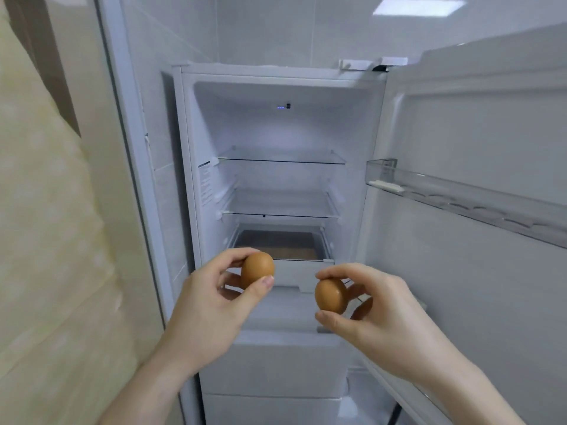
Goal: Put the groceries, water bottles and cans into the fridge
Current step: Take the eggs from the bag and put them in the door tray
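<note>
The white fridge (196,179) stands open in front of me, its door (460,271) swung out to the right. My left hand (208,308) pinches a brown egg (257,269) between thumb and fingers, in front of the lower drawer. My right hand (377,311) pinches a second brown egg (330,295) a little lower and to the right. Another brown egg (362,308) shows partly behind the fingers of that hand. Both hands hover just outside the fridge opening.
Two glass shelves (280,159) (280,210) sit inside with nothing on them. Below them a drawer (294,271) shows a dark bottom. A clear door bin (460,197) with egg hollows hangs on the door. A beige wall (46,240) lies on the left.
</note>
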The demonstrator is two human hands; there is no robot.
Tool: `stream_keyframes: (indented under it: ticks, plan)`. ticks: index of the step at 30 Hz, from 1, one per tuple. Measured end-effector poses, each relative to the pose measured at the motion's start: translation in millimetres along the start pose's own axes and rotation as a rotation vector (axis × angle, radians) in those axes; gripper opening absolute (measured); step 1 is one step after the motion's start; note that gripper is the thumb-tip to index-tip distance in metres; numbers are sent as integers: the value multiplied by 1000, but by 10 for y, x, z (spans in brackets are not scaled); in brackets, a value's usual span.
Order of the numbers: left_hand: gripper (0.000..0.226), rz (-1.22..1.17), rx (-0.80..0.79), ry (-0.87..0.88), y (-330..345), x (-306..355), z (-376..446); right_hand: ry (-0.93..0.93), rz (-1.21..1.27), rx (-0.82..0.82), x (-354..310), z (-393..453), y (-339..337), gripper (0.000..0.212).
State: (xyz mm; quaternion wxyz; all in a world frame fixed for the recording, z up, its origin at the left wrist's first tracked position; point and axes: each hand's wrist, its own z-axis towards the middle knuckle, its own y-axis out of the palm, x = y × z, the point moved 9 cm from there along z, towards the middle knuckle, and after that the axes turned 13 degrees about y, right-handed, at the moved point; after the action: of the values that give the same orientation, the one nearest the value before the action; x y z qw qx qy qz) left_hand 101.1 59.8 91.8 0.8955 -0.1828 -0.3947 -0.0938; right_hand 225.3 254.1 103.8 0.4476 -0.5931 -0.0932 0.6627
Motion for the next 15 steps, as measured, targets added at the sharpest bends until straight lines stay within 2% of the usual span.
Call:
stream_keyframes:
  ticks: [8, 15]
  plan:
    - [27, -72, -118, 199, 222, 40, 1119, 5, -65, 160, -434, 493, -423, 37]
    - [28, -113, -198, 342, 593, 354, 1934, 30, -207, 298, -617, 775, -991, 35]
